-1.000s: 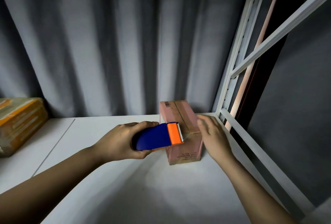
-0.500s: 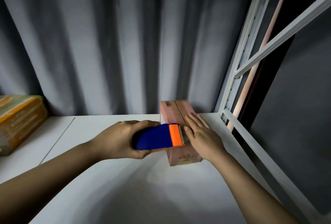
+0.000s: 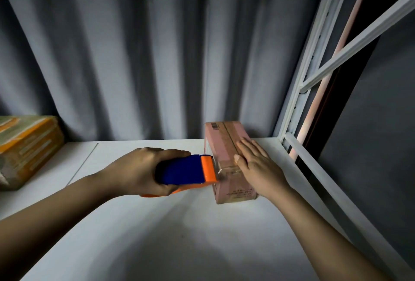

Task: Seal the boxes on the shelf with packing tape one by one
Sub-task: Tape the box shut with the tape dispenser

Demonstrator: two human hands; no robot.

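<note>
Since half a second ago the right hand (image 3: 256, 164) has slid farther up the top of the small pink cardboard box (image 3: 226, 146), from beside the dispenser's orange end to the box's right half, with the fingers (image 3: 247, 146) now reaching toward the far end. That hand lies flat, fingers straight and together, palm pressing down on the box top, its grip released. The left hand (image 3: 143, 170) has hardly shifted; its grip is clenched round the blue plastic tape dispenser with an orange front end (image 3: 186, 169), thumb on top and fingers curled beneath. The dispenser's orange end sits against the near left edge of the box top, where a glossy strip of clear tape (image 3: 229, 169) crosses the near part of the box. The box stands on the white shelf (image 3: 157, 224) near its right rear corner, close to the white metal shelf upright (image 3: 301, 101). A barcode label shows at the far left corner of the box top. At the far left of the shelf, well apart, lies a tan cardboard box with orange tape (image 3: 24, 148). Behind hangs a grey pleated curtain (image 3: 134, 45).
</note>
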